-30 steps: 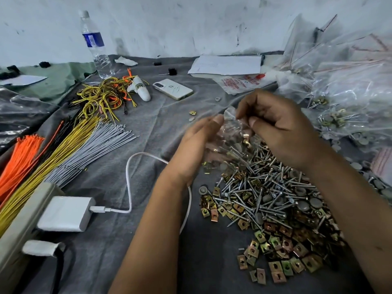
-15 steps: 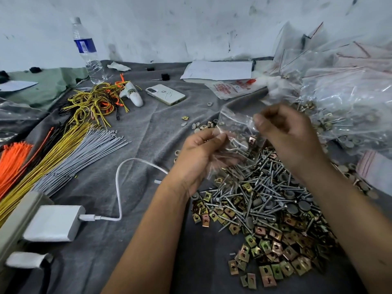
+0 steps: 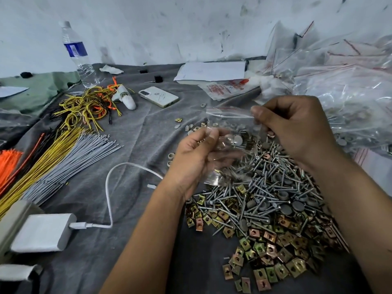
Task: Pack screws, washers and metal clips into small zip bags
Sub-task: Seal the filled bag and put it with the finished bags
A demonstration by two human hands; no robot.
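Head view: left hand (image 3: pixel 196 158) cradles clear zip bag (image 3: pixel 230 132), right hand (image 3: pixel 294 128) pinches its top edge, above screw pile (image 3: pixel 269 187) on grey cloth (image 3: pixel 127 145), near its right edge.

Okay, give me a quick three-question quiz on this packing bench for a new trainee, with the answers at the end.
1. True or false: both hands hold the zip bag.
2. Which lies nearest the camera: A) the screws, B) the clips, C) the phone?
3. Fill in: the white cable plugs into the white ____.

Key:
1. True. The left hand grips the bag's side and the right hand pinches its top edge.
2. B. The clips spread at the pile's near edge.
3. Charger, at the near left.
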